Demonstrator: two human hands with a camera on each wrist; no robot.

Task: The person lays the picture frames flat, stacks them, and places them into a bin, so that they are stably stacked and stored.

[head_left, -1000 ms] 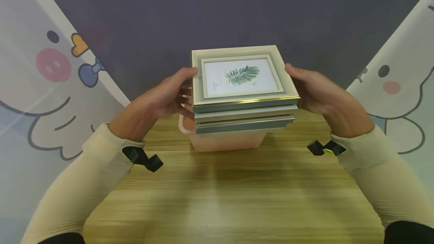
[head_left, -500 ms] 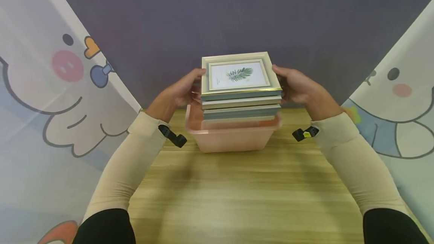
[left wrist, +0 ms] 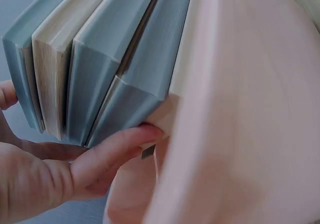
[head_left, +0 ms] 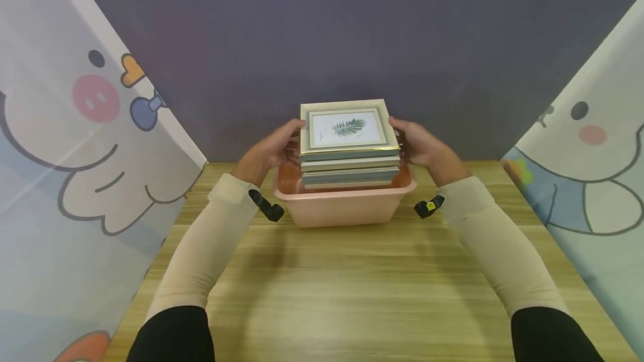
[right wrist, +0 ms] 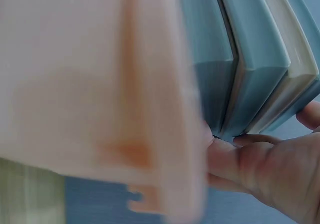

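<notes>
A stack of several picture frames (head_left: 349, 162), cream and blue-grey, is held level between my two hands over a pink plastic basin (head_left: 347, 211). The top frame shows a green leaf print (head_left: 348, 127). At the stack's left end my left hand (head_left: 276, 147) grips it, thumb at the top frame's edge and fingers along the side and lower frames. My right hand (head_left: 420, 143) grips the right end the same way. Both wrist views show the frame edges close behind the basin's rim. The stack's underside is hidden in the head view.
The basin stands on a wood-grain table (head_left: 327, 284) near its back edge, against a dark grey wall (head_left: 342, 27). Cartoon-printed panels, one on the left (head_left: 45, 127) and one on the right (head_left: 598, 155), flank the table.
Both hands have lowered the stack of picture frames toward the basin and away from the head camera. The lowest frames now sit around the level of the basin's rim.
</notes>
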